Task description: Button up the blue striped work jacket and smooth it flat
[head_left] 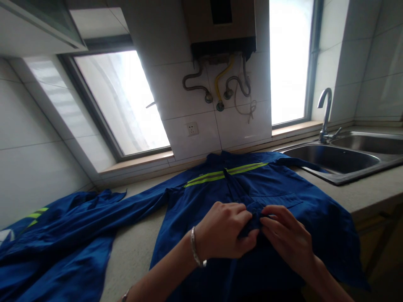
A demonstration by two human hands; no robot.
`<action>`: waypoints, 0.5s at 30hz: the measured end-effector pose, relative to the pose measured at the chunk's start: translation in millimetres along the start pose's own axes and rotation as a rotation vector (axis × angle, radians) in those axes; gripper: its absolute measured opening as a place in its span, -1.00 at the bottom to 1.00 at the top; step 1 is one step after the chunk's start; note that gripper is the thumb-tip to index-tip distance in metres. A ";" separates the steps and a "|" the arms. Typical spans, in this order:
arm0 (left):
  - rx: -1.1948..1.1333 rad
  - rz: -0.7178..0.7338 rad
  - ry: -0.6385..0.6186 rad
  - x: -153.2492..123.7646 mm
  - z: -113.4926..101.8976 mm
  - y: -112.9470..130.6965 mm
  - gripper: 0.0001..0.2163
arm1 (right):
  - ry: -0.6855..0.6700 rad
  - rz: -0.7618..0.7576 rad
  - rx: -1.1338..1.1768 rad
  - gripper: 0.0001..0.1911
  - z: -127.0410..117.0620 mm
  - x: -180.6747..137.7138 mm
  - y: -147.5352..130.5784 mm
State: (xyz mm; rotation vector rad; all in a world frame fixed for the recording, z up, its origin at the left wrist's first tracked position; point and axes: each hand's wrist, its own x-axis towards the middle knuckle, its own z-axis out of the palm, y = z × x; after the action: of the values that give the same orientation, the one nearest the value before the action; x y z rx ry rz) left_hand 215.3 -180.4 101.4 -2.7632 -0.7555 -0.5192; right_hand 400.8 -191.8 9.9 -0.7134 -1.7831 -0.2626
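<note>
A blue work jacket (195, 214) with yellow-green reflective stripes across the chest lies spread on the counter, its collar toward the wall. My left hand (228, 230), with a silver bracelet at the wrist, pinches a bunched part of the jacket's front. Close beside it, my right hand (285, 235) has its fingers closed on the same bunched cloth. Whether a button lies between the fingertips is hidden. One sleeve stretches left, and the other reaches to the sink's edge.
A second blue garment (63, 235) with reflective stripes lies at the left on the counter (129, 247). At the right is a steel double sink (333, 157) with a tall faucet (325, 113). A water heater (222, 29) with hoses hangs on the tiled wall between two windows.
</note>
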 end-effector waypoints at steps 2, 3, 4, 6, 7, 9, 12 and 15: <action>-0.241 -0.114 -0.101 3.8 -11.0 -2.3 -0.72 | 0.038 -0.036 -0.013 -0.83 -1.5 0.1 -1.5; -0.343 -0.173 -0.115 5.3 -14.4 -3.7 -0.70 | 0.057 -0.050 -0.026 -0.83 -2.1 0.7 -3.0; -0.431 -0.234 -0.115 6.4 -16.0 -5.0 -0.69 | 0.073 -0.057 -0.039 -0.83 -2.3 1.3 -4.6; -0.565 -0.353 -0.119 7.1 -15.1 -6.8 -0.71 | 0.085 -0.055 -0.056 -0.84 -1.4 0.9 -6.7; -0.620 -0.405 -0.135 6.8 -13.2 -7.3 -0.71 | 0.080 -0.052 -0.059 -0.84 -0.1 -0.6 -6.9; -0.726 -0.498 -0.187 5.2 -8.3 -7.7 -0.68 | 0.066 -0.029 -0.045 -0.84 3.8 -6.1 -5.5; -0.887 -0.607 -0.258 2.2 -0.6 -7.7 -0.66 | 0.062 0.033 0.033 -0.85 9.8 -15.5 -2.9; -0.974 -0.660 -0.306 0.5 7.6 -7.1 -0.71 | 0.025 0.059 0.102 -0.85 9.6 -17.7 -6.2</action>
State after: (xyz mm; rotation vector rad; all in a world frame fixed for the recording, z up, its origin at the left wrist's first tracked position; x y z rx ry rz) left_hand 214.1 -171.9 95.6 -3.4429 -1.9598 -0.7290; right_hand 392.7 -197.7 -8.6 -0.6859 -1.7356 -0.1397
